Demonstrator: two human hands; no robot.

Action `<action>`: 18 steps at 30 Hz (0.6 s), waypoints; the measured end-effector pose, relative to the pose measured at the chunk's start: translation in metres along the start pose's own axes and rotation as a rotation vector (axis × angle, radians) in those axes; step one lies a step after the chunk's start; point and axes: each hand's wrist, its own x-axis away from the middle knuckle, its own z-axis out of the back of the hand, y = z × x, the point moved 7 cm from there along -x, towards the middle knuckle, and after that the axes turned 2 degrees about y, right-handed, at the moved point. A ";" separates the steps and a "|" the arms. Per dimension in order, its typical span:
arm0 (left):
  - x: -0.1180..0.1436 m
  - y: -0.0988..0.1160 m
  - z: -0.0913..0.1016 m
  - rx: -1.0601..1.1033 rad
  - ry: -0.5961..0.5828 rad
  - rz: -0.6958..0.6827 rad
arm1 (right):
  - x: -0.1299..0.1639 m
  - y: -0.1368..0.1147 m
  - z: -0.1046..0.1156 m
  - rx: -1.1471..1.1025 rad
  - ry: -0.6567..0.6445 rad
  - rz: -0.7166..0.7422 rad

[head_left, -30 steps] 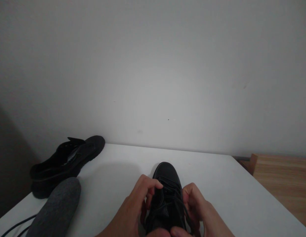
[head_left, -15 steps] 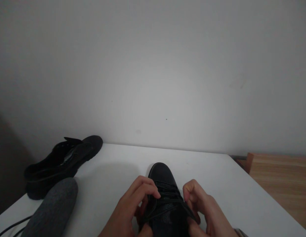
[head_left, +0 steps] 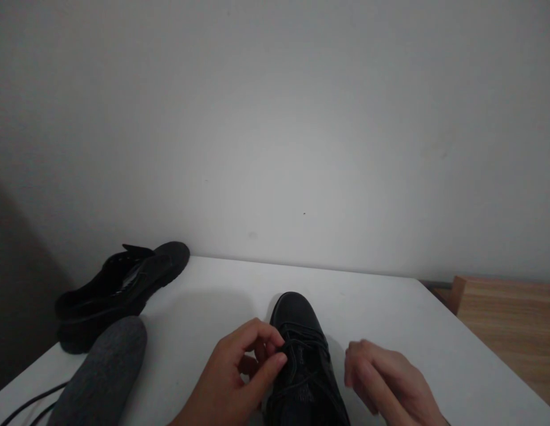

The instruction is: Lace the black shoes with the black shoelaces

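Note:
A black lace-up shoe (head_left: pixel 301 331) stands on the white table (head_left: pixel 390 319), toe pointing away from me. My left hand (head_left: pixel 239 378) rests against the shoe's left side, with thumb and fingertips pinched on a black lace near the eyelets. My right hand (head_left: pixel 385 378) hovers just right of the shoe, fingers curled and apart from it, holding nothing that I can see. The shoe's heel is cut off by the bottom edge of the picture.
A second black shoe (head_left: pixel 119 290) lies at the table's far left corner by the wall. A grey insole (head_left: pixel 101 378) lies in front of it, with black laces (head_left: pixel 26 408) trailing at the lower left. A wooden surface (head_left: pixel 505 331) adjoins the table's right side.
My right hand has let go of the shoe and moved off to the right. My left hand stays at the laces, now pinching one.

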 end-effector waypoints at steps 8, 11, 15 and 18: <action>-0.003 0.003 -0.003 -0.008 -0.026 0.009 | -0.007 0.022 -0.017 -0.100 -0.053 -0.164; -0.002 0.011 -0.002 -0.076 -0.002 -0.077 | -0.006 0.012 -0.018 -0.036 -0.059 -0.066; 0.003 0.016 0.002 -0.147 0.052 -0.175 | -0.007 0.007 -0.018 0.002 -0.017 -0.046; 0.004 0.015 0.003 -0.139 0.061 -0.200 | -0.008 0.006 -0.018 -0.034 0.026 -0.049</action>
